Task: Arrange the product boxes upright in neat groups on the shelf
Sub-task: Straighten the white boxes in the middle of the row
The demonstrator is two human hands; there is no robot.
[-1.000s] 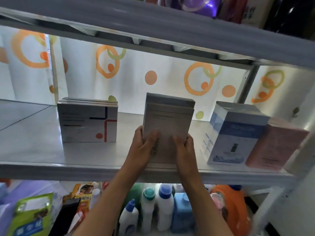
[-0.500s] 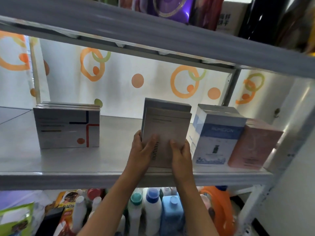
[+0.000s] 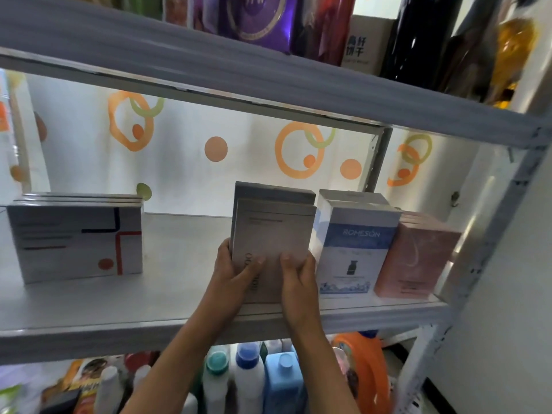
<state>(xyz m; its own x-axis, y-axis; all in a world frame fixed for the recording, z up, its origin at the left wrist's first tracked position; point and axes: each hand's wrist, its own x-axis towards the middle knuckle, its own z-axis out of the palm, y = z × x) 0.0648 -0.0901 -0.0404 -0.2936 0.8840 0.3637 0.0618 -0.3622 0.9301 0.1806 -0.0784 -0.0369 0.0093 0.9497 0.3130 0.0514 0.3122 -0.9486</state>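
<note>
Both hands, left hand point(image 3: 236, 271) and right hand point(image 3: 300, 276), grip the tall grey cardboard boxes point(image 3: 273, 231) near the grey metal shelf's point(image 3: 89, 303) front edge. Next, I think, push them against the blue-and-white box point(image 3: 355, 243).

Left hand point(image 3: 236, 271) and right hand point(image 3: 298, 274) cover bottom part of grey boxes point(image 3: 273, 231). Print on front box too blurry to read. Back grey box mostly hidden behind front one. Right of grey boxes, blue box point(image 3: 352, 249): small words under name too tiny to read. Bottles point(image 3: 248, 377) below grey boxes partly hidden by arms, cut off by bottom edge. Purple bag point(image 3: 257, 19) above grey boxes cut off by top edge.
</note>
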